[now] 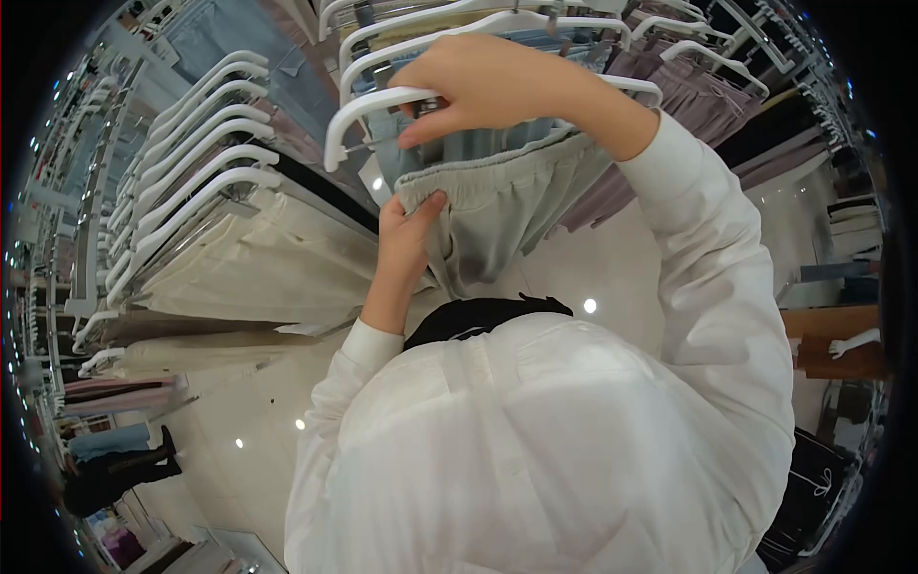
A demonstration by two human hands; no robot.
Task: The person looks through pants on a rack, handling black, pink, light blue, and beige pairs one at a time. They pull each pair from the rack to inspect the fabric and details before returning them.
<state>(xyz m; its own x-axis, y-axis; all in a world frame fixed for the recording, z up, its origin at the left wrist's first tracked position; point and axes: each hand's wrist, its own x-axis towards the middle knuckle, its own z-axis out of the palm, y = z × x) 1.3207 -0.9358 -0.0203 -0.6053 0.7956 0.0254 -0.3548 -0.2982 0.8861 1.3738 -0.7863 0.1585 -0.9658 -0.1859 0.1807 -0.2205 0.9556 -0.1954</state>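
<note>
Pale grey-green trousers with a gathered elastic waistband hang in front of me, below a white hanger. My left hand is closed on one end of the waistband, thumb on the near side. Over the hanger's left part, my right hand is closed around the bar beside a metal clip; its fingertips are partly hidden. Whether the clip is fastened to the waistband cannot be made out. Light blue garments hang just behind the trousers.
To the left, a rail holds several white hangers with cream trousers. Mauve trousers hang at the upper right. A person in dark clothes stands at the lower left on the glossy tiled floor.
</note>
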